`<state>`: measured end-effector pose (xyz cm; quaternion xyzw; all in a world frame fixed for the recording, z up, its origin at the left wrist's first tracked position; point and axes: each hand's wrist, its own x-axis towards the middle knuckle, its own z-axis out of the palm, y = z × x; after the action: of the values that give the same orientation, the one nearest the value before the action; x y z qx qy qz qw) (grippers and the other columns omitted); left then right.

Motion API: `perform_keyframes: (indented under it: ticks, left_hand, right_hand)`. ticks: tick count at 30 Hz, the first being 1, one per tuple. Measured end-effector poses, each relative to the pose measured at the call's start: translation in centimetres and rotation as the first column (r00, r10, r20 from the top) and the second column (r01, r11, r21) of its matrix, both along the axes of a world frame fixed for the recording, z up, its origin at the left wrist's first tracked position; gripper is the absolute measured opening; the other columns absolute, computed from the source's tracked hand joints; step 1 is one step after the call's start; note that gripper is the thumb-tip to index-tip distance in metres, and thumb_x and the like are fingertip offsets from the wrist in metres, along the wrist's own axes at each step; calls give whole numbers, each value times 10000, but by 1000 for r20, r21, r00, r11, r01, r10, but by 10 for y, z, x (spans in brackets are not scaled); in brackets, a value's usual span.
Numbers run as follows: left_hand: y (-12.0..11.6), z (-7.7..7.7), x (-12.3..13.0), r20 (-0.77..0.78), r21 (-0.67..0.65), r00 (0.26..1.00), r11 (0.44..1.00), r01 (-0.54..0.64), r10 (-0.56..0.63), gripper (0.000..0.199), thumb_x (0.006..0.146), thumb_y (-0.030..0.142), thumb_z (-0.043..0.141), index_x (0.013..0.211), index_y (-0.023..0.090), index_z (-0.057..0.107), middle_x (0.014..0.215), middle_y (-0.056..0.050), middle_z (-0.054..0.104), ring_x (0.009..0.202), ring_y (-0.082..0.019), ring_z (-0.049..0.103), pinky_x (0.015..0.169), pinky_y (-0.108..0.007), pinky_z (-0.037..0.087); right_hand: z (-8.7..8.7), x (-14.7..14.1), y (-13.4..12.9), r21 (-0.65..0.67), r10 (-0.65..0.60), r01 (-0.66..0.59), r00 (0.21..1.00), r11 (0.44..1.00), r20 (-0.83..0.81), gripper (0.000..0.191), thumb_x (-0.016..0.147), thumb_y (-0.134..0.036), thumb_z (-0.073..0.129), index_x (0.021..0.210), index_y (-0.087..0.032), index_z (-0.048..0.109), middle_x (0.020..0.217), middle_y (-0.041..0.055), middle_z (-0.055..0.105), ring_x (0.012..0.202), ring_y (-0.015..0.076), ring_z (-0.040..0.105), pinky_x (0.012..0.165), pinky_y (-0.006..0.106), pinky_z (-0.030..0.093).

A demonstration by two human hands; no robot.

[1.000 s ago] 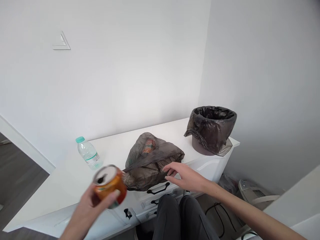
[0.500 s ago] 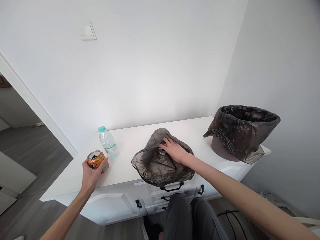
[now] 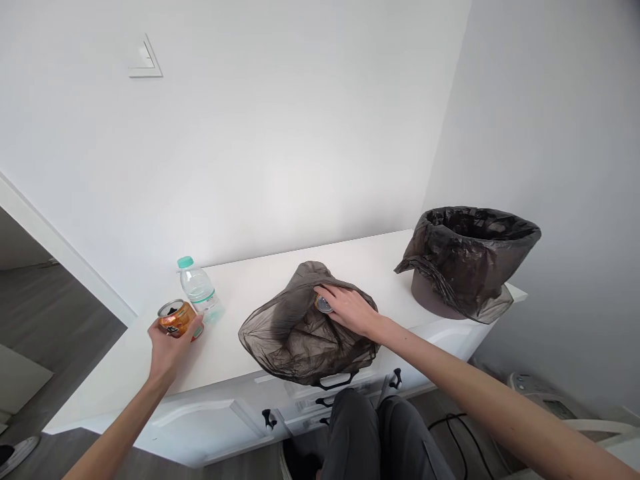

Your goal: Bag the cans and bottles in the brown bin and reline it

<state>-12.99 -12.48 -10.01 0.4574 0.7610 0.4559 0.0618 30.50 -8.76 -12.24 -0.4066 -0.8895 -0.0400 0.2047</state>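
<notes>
My left hand (image 3: pixel 167 347) is closed around an orange drink can (image 3: pixel 177 317) with an open top, near the left end of the white cabinet top. A patch of red and green shows low beside its thumb; whether it belongs to the same can I cannot tell. Just behind stands a clear plastic bottle (image 3: pixel 199 288) with a teal cap. My right hand (image 3: pixel 351 311) grips another can (image 3: pixel 324 304), its silver end showing, at a dark see-through plastic bag (image 3: pixel 300 340). The bag lies spread on the cabinet's middle, and my fingers partly hide that can.
A brown bin (image 3: pixel 433 297) lined with a black bag (image 3: pixel 465 260) stands at the cabinet's right end. Black handles (image 3: pixel 269 419) stick out from the cabinet front. A cable (image 3: pixel 463 433) lies on the floor at the right, near a white appliance (image 3: pixel 540 393).
The view has turned slightly right, so everything sits further left. My right hand and its can have shifted right relative to the bag, whose left side is spread wider. My left hand still holds its can.
</notes>
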Motion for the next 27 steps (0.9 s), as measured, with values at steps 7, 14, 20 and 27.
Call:
perform_keyframes:
  ticks: [7, 14, 20, 27]
  left_hand:
    - [-38, 15, 15, 153, 324, 983, 935, -142, 97, 946, 441, 595, 944, 1099, 245, 361, 1215, -80, 480, 1228, -329, 568, 1114, -582, 465]
    - [-96, 47, 166, -660, 290, 681, 728, 621, -317, 373, 867, 346, 734, 1168, 234, 544, 1178, -85, 582, 1153, -286, 605, 1068, -511, 498]
    - [-100, 36, 285, -574, -170, 345, 520, 837, -743, 702, 903, 402, 729, 1499, 254, 390, 1447, -136, 585, 1316, -312, 580, 1054, -474, 540]
    - [-112, 39, 290, -94, -165, 459, 469, 868, -883, 518, 911, 445, 689, 1367, 256, 534, 1276, -87, 713, 1075, -258, 718, 860, -380, 622]
  right_hand:
    - [3, 38, -53, -142, -124, 73, 910, 987, -395, 592, 934, -392, 644, 1474, -233, 461, 1333, 116, 675, 1184, 317, 680, 963, 466, 578]
    - [6, 58, -93, -244, -200, 55, 756, 968, -623, 795, 893, -398, 670, 1597, -242, 336, 1545, 102, 541, 1387, 296, 550, 1123, 467, 487]
    - [36, 69, -144, -443, -338, 35, 702, 896, -627, 729, 828, -454, 749, 1488, -246, 519, 1295, 102, 715, 1216, 334, 661, 1037, 495, 532]
    - [53, 93, -163, -506, -154, -369, 671, 780, -725, 806, 865, -501, 755, 1560, -288, 406, 1416, 97, 648, 1206, 264, 681, 933, 397, 602]
